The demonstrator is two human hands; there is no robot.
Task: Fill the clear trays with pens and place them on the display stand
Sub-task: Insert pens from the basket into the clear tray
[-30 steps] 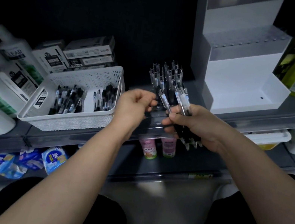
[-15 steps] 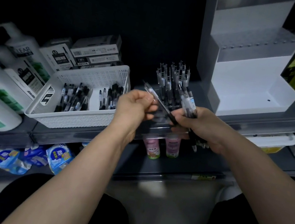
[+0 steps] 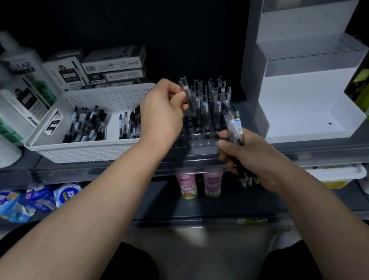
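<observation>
A single pen (image 3: pixel 185 90) is pinched between the thumb and fingertips of the left grip (image 3: pixel 162 113), and is held tilted just above the clear tray (image 3: pixel 199 140). A bundle of pens (image 3: pixel 234 129) is clasped in the right grip (image 3: pixel 247 156), whose fingers are curled round the barrels, with the tips pointing down past the shelf (image 3: pixel 324 149) edge. The tray is set on the shelf between the white basket (image 3: pixel 101 100), in which more pens are lying, and the white display stand (image 3: pixel 307 107). Its rear rows are taken up by standing pens (image 3: pixel 209 102), while open sockets can be made out along its front. The pens are judged to be light, stiff and smooth-barrelled, so that a loosely held bundle is likely to slide. A single pen is best taken high on the barrel, near the clip, so that the tip is left free to be steered into a socket. The tray is judged to be thin, rigid plastic, light in itself but top-heavy once loaded. It should therefore be taken low at both ends and kept level when it is carried to the stand, since a tilt could let the upright pens lean or spill.
</observation>
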